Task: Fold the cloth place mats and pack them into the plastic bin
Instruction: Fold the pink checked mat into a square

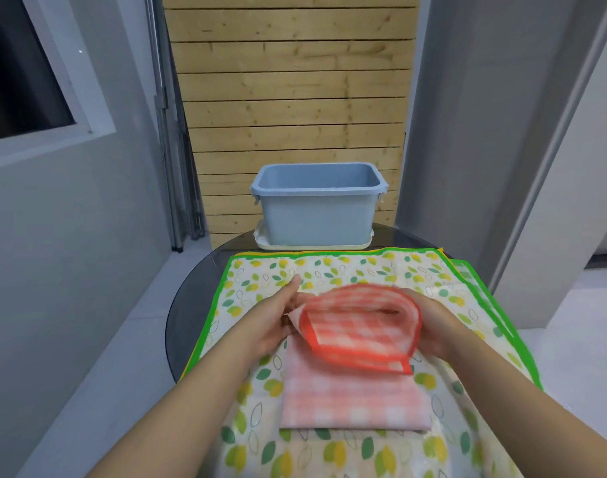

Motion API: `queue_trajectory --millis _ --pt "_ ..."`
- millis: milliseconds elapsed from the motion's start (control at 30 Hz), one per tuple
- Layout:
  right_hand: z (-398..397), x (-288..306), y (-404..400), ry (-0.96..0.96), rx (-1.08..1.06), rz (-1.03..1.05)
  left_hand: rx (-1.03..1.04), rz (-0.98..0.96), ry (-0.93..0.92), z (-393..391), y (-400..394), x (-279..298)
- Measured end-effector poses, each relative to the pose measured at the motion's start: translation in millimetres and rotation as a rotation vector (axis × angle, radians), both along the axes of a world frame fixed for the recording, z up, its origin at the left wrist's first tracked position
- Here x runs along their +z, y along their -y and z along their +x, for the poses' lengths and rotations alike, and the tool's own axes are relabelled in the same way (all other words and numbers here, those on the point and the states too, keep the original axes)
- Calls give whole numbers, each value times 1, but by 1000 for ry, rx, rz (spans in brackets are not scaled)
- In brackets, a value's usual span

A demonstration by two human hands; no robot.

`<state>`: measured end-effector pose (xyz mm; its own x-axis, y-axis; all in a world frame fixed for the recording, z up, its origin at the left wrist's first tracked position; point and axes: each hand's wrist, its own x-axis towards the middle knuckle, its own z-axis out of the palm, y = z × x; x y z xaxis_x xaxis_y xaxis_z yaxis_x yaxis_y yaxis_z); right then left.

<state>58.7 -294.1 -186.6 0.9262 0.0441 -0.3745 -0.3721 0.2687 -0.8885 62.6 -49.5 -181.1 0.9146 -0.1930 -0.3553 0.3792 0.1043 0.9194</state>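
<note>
A red-and-white checked place mat point(357, 343) lies partly folded on top of a leaf-print mat with a green border point(329, 270). Its far half curls up and over toward me, and the pale underside lies flat near me. My left hand point(277, 319) grips the left edge of the curled part, thumb stretched forward. My right hand point(429, 326) holds the right side of the fold, its fingers tucked inside the curl. The blue plastic bin point(315, 212) stands open beyond the mats, and nothing shows inside it from here.
The bin sits on a white lid point(260, 238) at the far edge of a round dark glass table point(188, 305). More mats with yellow and green borders point(467, 270) lie under the leaf mat. Behind stand a wooden slat panel, grey walls and a window at left.
</note>
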Motion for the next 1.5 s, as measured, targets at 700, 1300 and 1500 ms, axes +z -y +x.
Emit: queue_trajectory --millis 700,1300,1500 --pt "-36 12 -3 325 674 -1013 -522 828 448 -30 -19 -3" --pt "-72 -18 -13 426 764 -1592 -581 1530 498 -70 34 -9" --pt "-80 -30 -13 492 616 -1661 -433 1462 517 -82 26 -39"
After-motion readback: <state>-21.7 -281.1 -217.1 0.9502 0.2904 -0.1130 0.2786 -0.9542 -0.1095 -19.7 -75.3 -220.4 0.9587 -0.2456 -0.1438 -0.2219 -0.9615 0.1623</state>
